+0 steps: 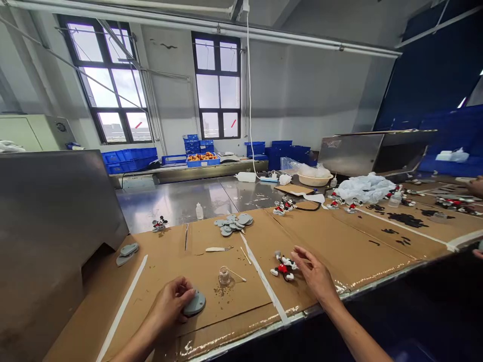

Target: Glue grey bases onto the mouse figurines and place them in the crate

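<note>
My left hand (171,301) grips a grey oval base (196,302) between thumb and fingers, low over the cardboard near the front edge. At the right, my right hand (313,274) has its fingers stretched out beside a small mouse figurine (284,267) with red shorts and white shoes, lying on the cardboard. The fingertips are at the figurine's edge; whether they touch it I cannot tell. Between my hands stands a small clear cup (225,276) with a cotton swab (237,274) next to it and dark crumbs around. A white-handled knife (219,249) lies farther back.
A pile of grey bases (233,223) and a dropper bottle (199,211) stand farther back. More figurines (284,205) are at centre right, before a white plastic bag (366,188). Black parts (407,219) lie at right. A metal panel (56,241) borders the left; a co-worker's hand (476,186) shows far right.
</note>
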Available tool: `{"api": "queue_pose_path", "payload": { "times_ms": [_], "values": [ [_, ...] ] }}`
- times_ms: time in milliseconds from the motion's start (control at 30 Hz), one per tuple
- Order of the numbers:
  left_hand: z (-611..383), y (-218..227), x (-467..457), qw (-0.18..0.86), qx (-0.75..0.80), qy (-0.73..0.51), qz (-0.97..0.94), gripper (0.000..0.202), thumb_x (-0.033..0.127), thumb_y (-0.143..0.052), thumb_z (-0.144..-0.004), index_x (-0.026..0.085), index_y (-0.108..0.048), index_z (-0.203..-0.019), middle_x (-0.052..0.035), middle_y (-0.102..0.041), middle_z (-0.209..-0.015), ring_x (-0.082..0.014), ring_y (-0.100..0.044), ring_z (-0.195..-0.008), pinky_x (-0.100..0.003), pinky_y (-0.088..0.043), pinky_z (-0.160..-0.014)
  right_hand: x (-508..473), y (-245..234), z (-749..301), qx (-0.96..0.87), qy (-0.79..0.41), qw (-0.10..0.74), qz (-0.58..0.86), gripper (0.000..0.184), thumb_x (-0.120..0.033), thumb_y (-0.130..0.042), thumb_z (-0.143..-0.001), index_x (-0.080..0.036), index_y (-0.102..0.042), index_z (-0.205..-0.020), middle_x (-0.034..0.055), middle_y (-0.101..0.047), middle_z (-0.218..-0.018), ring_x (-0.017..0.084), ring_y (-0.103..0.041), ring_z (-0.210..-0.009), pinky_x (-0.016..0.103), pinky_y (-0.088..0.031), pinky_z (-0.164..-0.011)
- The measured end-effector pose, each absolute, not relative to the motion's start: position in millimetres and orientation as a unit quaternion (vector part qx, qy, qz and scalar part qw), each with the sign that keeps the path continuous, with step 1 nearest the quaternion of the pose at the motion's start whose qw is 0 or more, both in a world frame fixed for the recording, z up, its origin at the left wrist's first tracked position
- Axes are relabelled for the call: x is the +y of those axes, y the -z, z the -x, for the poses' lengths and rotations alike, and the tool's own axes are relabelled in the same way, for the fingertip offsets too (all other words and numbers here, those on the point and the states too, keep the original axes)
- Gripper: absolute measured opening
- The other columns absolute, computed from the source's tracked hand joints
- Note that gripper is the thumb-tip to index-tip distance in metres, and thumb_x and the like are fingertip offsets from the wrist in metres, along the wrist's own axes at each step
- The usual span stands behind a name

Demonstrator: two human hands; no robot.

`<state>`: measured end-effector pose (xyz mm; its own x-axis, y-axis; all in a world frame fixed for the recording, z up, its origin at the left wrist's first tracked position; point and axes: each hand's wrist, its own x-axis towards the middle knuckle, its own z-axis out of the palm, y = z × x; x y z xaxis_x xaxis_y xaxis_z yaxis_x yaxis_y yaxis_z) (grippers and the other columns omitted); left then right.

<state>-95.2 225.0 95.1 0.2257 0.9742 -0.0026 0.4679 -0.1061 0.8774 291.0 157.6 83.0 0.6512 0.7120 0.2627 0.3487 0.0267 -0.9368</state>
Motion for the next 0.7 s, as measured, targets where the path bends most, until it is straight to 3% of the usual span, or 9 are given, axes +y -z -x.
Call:
{"api": "queue_pose_path", "payload": {
  "times_ms": [133,233,300,467,600,633,700],
  "values": [
    [105.5,-95.8,207.9,0.274,0.552,-0.290,-0.732,0.038,0.053,-0.056,-0.076,0.027,-0.068,-0.102,-0.0055,-0.064,-0.108,-0.0212,-0.062,-0.076,-0.040,-0.049,-0.077,163.9,-91.2,-287.5,-0.446,-0.204,0.550,0.676,0.047,-0.048,-0.077,-0.056,-0.020,-0.075,-0.094,0.0096,-0.073,-0.097,0.030,-0.065,-0.095,0.038,-0.047,-0.086],
    [114.2,-94.1,201.6,0.231,0.542,-0.268,-0.762,0.045,0.049,-0.061,-0.074,0.027,-0.067,-0.113,-0.0076,-0.061,-0.121,-0.0288,-0.057,-0.108,-0.043,-0.041,-0.095,166.6,-94.2,-287.8,-0.461,-0.247,0.531,0.666,0.038,-0.041,-0.080,-0.052,-0.019,-0.075,-0.083,0.0059,-0.073,-0.081,0.025,-0.066,-0.077,0.032,-0.049,-0.070],
    [114.1,-89.0,198.1,0.224,0.539,-0.260,-0.769,0.051,0.051,-0.061,-0.075,0.023,-0.065,-0.117,-0.0099,-0.060,-0.124,-0.0308,-0.050,-0.118,-0.044,-0.035,-0.102,167.3,-95.6,-287.5,-0.459,-0.276,0.532,0.657,0.035,-0.038,-0.081,-0.051,-0.017,-0.074,-0.077,0.0038,-0.070,-0.072,0.020,-0.063,-0.066,0.028,-0.047,-0.061],
    [94.7,-82.8,188.7,0.139,0.591,-0.223,-0.763,0.060,0.061,-0.046,-0.083,0.017,-0.060,-0.121,-0.0133,-0.059,-0.114,-0.0322,-0.055,-0.109,-0.045,-0.042,-0.092,163.5,-101.0,-285.0,-0.419,-0.316,0.579,0.624,0.040,-0.041,-0.082,-0.052,-0.015,-0.069,-0.080,-0.0007,-0.064,-0.066,0.013,-0.055,-0.054,0.024,-0.043,-0.051],
    [92.0,-86.9,195.1,0.124,0.583,-0.184,-0.782,0.049,0.056,-0.041,-0.086,0.023,-0.064,-0.115,-0.0094,-0.061,-0.108,-0.0285,-0.063,-0.091,-0.042,-0.048,-0.079,152.5,-111.8,-284.4,-0.376,-0.323,0.630,0.598,0.045,-0.049,-0.082,-0.053,-0.016,-0.067,-0.079,-0.0004,-0.065,-0.069,0.011,-0.055,-0.052,0.024,-0.045,-0.052],
    [96.6,-87.5,200.8,0.140,0.560,-0.176,-0.797,0.045,0.054,-0.043,-0.086,0.026,-0.066,-0.113,-0.0080,-0.062,-0.108,-0.0269,-0.064,-0.090,-0.040,-0.049,-0.078,149.0,-115.0,-284.2,-0.369,-0.332,0.635,0.592,0.045,-0.049,-0.083,-0.052,-0.015,-0.067,-0.077,0.0004,-0.065,-0.068,0.011,-0.056,-0.053,0.024,-0.046,-0.053],
    [109.0,-87.5,215.4,0.188,0.460,-0.182,-0.849,0.035,0.050,-0.047,-0.085,0.032,-0.073,-0.099,-0.0047,-0.066,-0.111,-0.0254,-0.063,-0.104,-0.035,-0.048,-0.090,141.9,-121.2,-283.0,-0.359,-0.352,0.641,0.580,0.045,-0.049,-0.085,-0.052,-0.013,-0.070,-0.076,0.0023,-0.067,-0.067,0.014,-0.061,-0.057,0.026,-0.049,-0.058]
  ]
}}
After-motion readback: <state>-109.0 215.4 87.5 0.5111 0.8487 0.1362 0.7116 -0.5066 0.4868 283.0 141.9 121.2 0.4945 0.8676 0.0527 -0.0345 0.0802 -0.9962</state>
